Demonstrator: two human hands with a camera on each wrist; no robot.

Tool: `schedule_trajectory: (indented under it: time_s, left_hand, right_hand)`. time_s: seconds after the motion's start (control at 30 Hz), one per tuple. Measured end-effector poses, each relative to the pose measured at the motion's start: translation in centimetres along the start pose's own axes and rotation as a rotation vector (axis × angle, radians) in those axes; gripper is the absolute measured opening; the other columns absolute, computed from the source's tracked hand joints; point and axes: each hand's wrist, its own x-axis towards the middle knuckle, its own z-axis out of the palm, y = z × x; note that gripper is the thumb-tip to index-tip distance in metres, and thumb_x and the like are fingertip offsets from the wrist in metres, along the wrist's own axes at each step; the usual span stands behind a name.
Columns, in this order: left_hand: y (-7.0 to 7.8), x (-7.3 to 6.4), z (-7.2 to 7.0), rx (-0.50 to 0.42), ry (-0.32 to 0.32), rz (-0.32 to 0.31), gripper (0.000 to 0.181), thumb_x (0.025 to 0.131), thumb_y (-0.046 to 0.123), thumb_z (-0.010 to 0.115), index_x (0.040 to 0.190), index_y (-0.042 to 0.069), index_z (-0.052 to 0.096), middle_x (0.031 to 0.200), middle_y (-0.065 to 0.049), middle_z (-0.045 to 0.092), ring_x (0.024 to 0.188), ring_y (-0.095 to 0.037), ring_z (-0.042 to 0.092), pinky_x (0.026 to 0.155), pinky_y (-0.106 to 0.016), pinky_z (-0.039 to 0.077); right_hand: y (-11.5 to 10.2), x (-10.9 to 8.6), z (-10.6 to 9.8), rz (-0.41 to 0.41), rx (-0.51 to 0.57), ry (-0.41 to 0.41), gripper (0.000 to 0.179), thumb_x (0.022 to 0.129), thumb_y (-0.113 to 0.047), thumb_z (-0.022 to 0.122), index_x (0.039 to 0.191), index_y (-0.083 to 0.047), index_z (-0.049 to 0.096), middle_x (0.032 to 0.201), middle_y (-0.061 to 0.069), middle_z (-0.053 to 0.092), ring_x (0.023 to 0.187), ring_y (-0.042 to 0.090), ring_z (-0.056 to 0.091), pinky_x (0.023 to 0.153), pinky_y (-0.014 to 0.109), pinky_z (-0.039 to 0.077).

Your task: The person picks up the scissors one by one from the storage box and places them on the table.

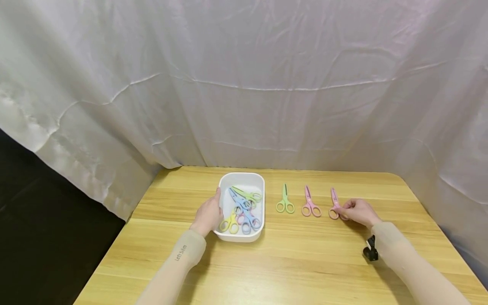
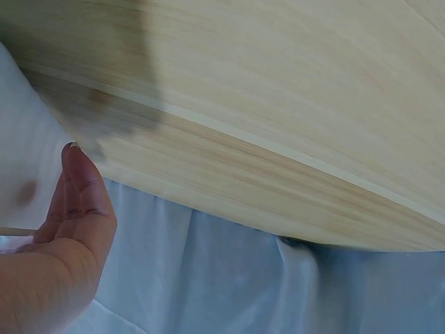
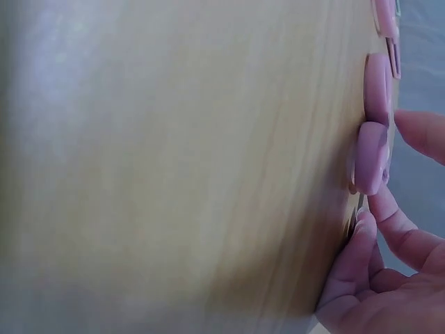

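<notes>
Left hand [image 1: 208, 214]: fingers lay together on the tray's [image 1: 238, 239] left wall; grip couldn't be told
Rightmost scissors [image 1: 335, 201]: lay on the table [image 1: 297, 262], blades pointing at the curtain [image 1: 289, 127]
Right hand [image 1: 360, 211]: sat nearer, just right of the scissors; thumb and finger pinched their right loop

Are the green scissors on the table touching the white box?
Apart. The head view shows it: a strip of bare table lies between the box's right side and the green scissors.
</notes>
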Motion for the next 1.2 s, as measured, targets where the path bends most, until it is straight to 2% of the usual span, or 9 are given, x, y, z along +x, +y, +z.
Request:
schedule_trajectory:
  time_s: [0.13, 0.3, 0.47, 0.6, 0.77, 0.87, 1.03, 1.2]
  left_hand:
    - [0.0, -0.1, -0.2, -0.008, -0.001, -0.012, 0.077, 0.093, 0.005, 0.056, 0.160, 0.002, 0.018, 0.144, -0.022, 0.057, 0.107, -0.032, 0.066, 0.098, -0.046, 0.056]
    - [-0.1, -0.1, -0.2, -0.025, 0.002, -0.017, 0.078, 0.092, 0.004, 0.057, 0.160, 0.002, 0.018, 0.146, -0.022, 0.056, 0.109, -0.033, 0.066, 0.101, -0.046, 0.055]
    - [-0.1, 0.0, 0.0, -0.047, -0.004, -0.021, 0.079, 0.091, 0.003, 0.057, 0.161, 0.003, 0.018, 0.146, -0.022, 0.056, 0.104, -0.031, 0.067, 0.099, -0.045, 0.057]
    - [-0.1, 0.0, 0.1, -0.057, -0.016, -0.024, 0.082, 0.089, 0.001, 0.059, 0.161, 0.002, 0.017, 0.148, -0.022, 0.054, 0.104, -0.030, 0.066, 0.097, -0.044, 0.058]
    - [-0.1, 0.0, 0.0, -0.052, -0.019, -0.026, 0.085, 0.088, 0.000, 0.062, 0.161, 0.002, 0.017, 0.151, -0.021, 0.051, 0.110, -0.032, 0.066, 0.098, -0.045, 0.057]
    - [0.0, -0.1, 0.0, -0.045, -0.021, -0.024, 0.086, 0.088, 0.000, 0.062, 0.160, 0.001, 0.017, 0.151, -0.021, 0.051, 0.113, -0.033, 0.066, 0.099, -0.045, 0.057]
    - [0.0, -0.1, -0.1, -0.049, -0.027, -0.023, 0.085, 0.089, -0.001, 0.061, 0.160, 0.001, 0.016, 0.152, -0.021, 0.050, 0.122, -0.035, 0.063, 0.106, -0.047, 0.054]
    - [0.1, -0.1, -0.1, -0.033, -0.028, -0.023, 0.085, 0.089, -0.001, 0.061, 0.161, 0.001, 0.015, 0.152, -0.020, 0.051, 0.124, -0.035, 0.062, 0.106, -0.046, 0.053]
  right_hand:
    - [0.2, 0.1, -0.2, 0.002, 0.003, 0.006, 0.047, 0.092, -0.044, 0.069, 0.099, 0.001, 0.062, 0.085, 0.004, 0.062, 0.078, 0.017, 0.051, 0.066, 0.026, 0.043]
    - [0.4, 0.0, -0.2, 0.013, 0.037, 0.018, 0.048, 0.094, -0.042, 0.067, 0.106, 0.004, 0.061, 0.088, 0.006, 0.061, 0.079, 0.017, 0.051, 0.066, 0.025, 0.044]
    - [0.5, -0.3, 0.1, 0.018, 0.041, 0.114, 0.047, 0.097, -0.036, 0.062, 0.117, 0.006, 0.059, 0.098, 0.011, 0.065, 0.085, 0.017, 0.055, 0.070, 0.023, 0.045]
    - [-0.2, -0.7, 0.6, 0.012, 0.063, 0.190, 0.044, 0.097, -0.028, 0.060, 0.124, 0.007, 0.057, 0.098, 0.013, 0.063, 0.081, 0.015, 0.055, 0.064, 0.023, 0.048]
    - [-2.6, -0.9, 1.1, -0.040, 0.075, 0.236, 0.043, 0.098, -0.028, 0.058, 0.125, 0.005, 0.058, 0.100, 0.015, 0.062, 0.077, 0.011, 0.055, 0.058, 0.021, 0.049]
    - [-4.4, -0.9, 1.7, -0.085, 0.081, 0.251, 0.040, 0.098, -0.026, 0.057, 0.123, 0.005, 0.060, 0.101, 0.014, 0.062, 0.076, 0.007, 0.056, 0.060, 0.018, 0.049]
    - [-7.4, -1.0, 3.0, -0.150, 0.095, 0.240, 0.034, 0.094, -0.018, 0.058, 0.121, 0.003, 0.061, 0.099, 0.010, 0.060, 0.078, 0.007, 0.053, 0.064, 0.017, 0.046]
    - [-10.6, -1.2, 4.5, -0.211, 0.146, 0.195, 0.032, 0.095, -0.015, 0.059, 0.121, 0.004, 0.062, 0.102, 0.014, 0.063, 0.086, 0.013, 0.054, 0.070, 0.016, 0.046]
